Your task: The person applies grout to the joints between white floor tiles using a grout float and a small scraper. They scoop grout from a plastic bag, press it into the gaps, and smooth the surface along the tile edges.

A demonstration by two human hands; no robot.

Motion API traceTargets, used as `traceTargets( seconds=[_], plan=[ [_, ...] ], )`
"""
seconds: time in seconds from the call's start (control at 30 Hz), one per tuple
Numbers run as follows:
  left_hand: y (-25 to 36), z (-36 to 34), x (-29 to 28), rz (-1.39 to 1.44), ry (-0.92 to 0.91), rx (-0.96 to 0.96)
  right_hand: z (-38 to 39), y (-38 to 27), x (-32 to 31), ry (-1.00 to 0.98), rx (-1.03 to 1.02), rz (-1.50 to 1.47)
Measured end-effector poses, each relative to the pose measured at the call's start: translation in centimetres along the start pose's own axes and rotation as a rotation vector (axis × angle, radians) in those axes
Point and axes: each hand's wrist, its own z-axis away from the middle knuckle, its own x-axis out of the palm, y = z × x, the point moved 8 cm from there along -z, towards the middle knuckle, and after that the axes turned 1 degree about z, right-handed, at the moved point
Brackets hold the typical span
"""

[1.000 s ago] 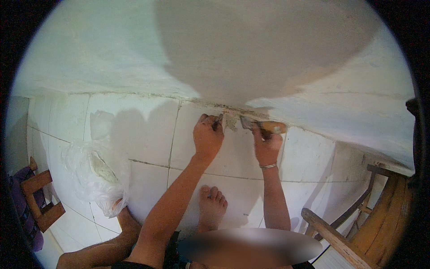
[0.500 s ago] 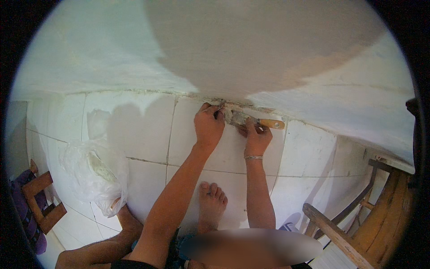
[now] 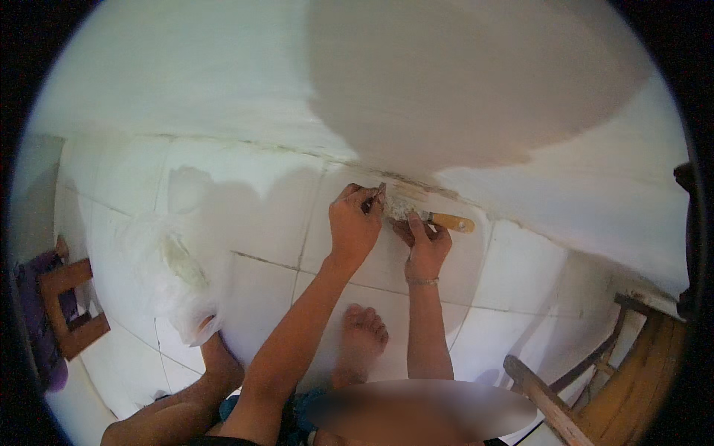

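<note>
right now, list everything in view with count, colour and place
Scraper: 1, orange-brown handle, right grip
Paste: 1 mass, whitish grey, at the scraper's blade
Thin piece: 1, dark, left grip
Plastic bag: 1, see-through white, floor at left
Wooden frame: 1, brown, far left
Cloth: 1, purple, beside the frame
Wooden seat: 1, brown, lower right
Wall: 1, pale, top
Floor tiles: several, white, below the wall
Bracelet: 1, silvery, right wrist
Feet: 2, lower middle and by the bag
Forearms: 2, from the lower edge
Grips: 2, near the wall's foot
</note>
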Motion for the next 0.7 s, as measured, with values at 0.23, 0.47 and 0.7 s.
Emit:
traceTargets(
  seconds=[0.23,0.47,0.7],
  plan=[
    [2.3,2.8,-15.0,0.183,0.263,-0.156,6.6,-0.6,11.1,-0.290,0.168,-0.002],
    [1.2,8.7,-33.3,0.249,0.707,-0.274,14.7,1.5,24.3,-0.719,0.155,0.022],
    [-3.7,7.3,-38.5,-0.347,0.701,-0.345,18.7,1.8,31.4,-0.949,-0.589,0.364]
  ],
)
